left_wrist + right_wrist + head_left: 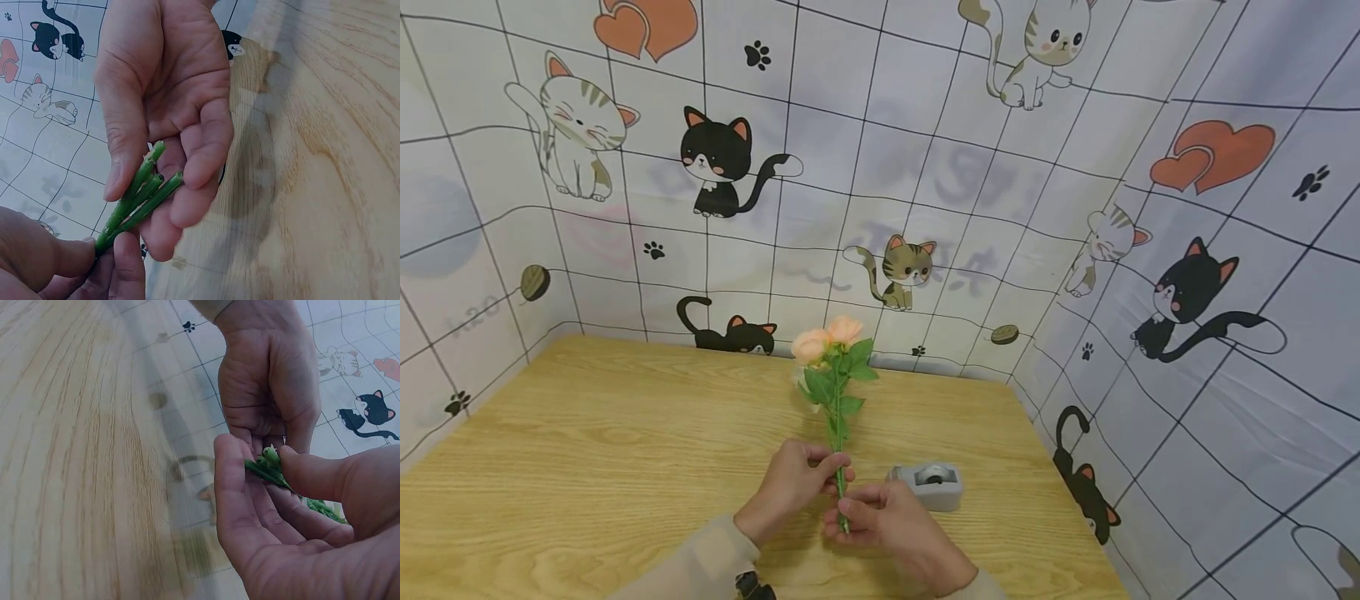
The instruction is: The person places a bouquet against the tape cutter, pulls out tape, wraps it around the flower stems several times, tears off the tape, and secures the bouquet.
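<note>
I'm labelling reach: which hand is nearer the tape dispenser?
Right. The right hand is in front of the tape dispenser, slightly left of it; the left hand is farther to its left, gripping the flower stems.

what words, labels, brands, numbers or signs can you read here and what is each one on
None can be read for certain.
Cat-print wall covering: faint letter-like marks show at the back and the left, too blurred to read.
Tape dispenser: no legible brand or label.
Flower stems: no text visible.
</note>
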A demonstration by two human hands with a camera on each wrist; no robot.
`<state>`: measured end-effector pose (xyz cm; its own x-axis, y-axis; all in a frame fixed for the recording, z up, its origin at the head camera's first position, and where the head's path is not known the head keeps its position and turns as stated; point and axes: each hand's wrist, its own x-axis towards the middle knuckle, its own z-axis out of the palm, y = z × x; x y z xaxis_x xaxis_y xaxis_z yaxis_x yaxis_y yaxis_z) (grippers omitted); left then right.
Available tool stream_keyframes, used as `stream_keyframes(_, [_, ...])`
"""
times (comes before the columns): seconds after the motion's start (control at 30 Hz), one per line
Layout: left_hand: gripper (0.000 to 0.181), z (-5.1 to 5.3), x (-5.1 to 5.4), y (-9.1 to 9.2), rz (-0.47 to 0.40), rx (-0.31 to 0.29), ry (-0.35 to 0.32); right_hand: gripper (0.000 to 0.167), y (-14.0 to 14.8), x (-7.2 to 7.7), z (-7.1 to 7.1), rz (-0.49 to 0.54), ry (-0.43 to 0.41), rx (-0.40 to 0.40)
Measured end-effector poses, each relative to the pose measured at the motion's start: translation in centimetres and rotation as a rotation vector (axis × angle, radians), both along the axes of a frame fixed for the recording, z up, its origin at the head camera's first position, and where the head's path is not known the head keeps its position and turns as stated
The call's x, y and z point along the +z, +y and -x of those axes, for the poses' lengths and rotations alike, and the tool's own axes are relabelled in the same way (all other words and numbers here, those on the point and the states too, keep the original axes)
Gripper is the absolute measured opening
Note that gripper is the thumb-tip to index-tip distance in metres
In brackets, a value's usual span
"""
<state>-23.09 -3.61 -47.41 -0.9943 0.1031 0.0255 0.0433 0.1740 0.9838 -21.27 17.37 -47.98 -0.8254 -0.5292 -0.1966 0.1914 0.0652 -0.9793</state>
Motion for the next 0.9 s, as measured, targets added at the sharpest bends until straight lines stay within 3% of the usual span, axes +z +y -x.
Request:
stream_keyframes(0.33, [0.024, -0.14, -0.41, 0.16, -0.023, -0.023, -0.029, 0.035, -0.04, -0.43, 0.01, -0.036, -0.032, -0.054])
stream_keyframes(0.9, [0.028, -0.26, -0.45, -0.15, -0.038, -0.042, -0.070, 0.030, -0.45, -0.07, 0.07, -0.130, 0.018, -0.139])
